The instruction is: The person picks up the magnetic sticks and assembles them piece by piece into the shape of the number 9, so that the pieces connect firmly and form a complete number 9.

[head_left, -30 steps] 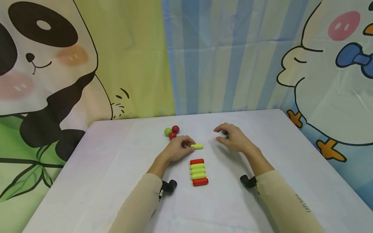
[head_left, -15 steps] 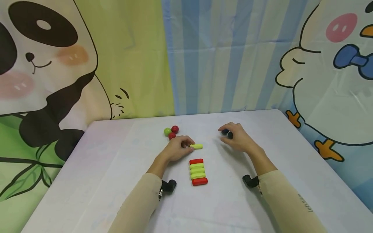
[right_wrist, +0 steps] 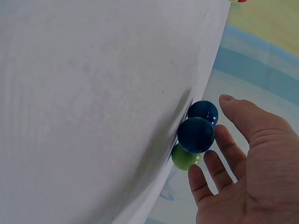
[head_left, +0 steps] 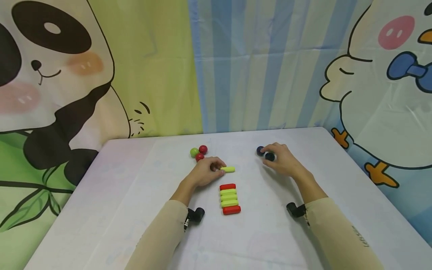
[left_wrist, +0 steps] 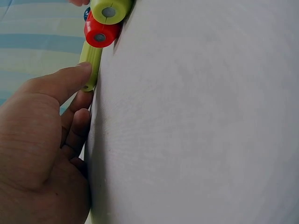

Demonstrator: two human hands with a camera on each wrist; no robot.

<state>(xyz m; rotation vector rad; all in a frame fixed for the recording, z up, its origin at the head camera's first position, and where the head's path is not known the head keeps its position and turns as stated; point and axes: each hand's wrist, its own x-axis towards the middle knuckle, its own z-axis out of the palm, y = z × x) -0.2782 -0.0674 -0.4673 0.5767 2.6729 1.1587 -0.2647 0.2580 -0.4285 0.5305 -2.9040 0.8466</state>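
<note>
Thumb and fingers of the left hand (head_left: 204,174) pinch the near end of a yellow-green stick (head_left: 228,169); grip is narrow, far end sticks out to the right. Stick sits beyond the stick row (head_left: 229,199) and apart from it; can't tell if it rests on the table (head_left: 141,210) or just above. Right hand (head_left: 281,159) is fairly wide: thumb well off the fingers, fingers loosely bent around two dark blue balls (head_left: 269,156). Right wrist view shows a light-green ball (right_wrist: 185,157) tucked in by them, plus gaps at the thumb; fingertip contact, can't tell. Row is sticks side by side, red at both ends, yellow-green between, with round grey spots on the end faces. Just past the left hand: two red balls (head_left: 203,149) and a green ball (head_left: 194,152), clustered. Table is white, faint creases, back edge near the backdrop. Backdrop: panda print (head_left: 20,101) on the left, blue striped panel (head_left: 253,75) in the middle, white bird print (head_left: 388,123) on the right. Beige sleeves (head_left: 156,238), black camera mount (head_left: 195,215) at each cuff.
</note>
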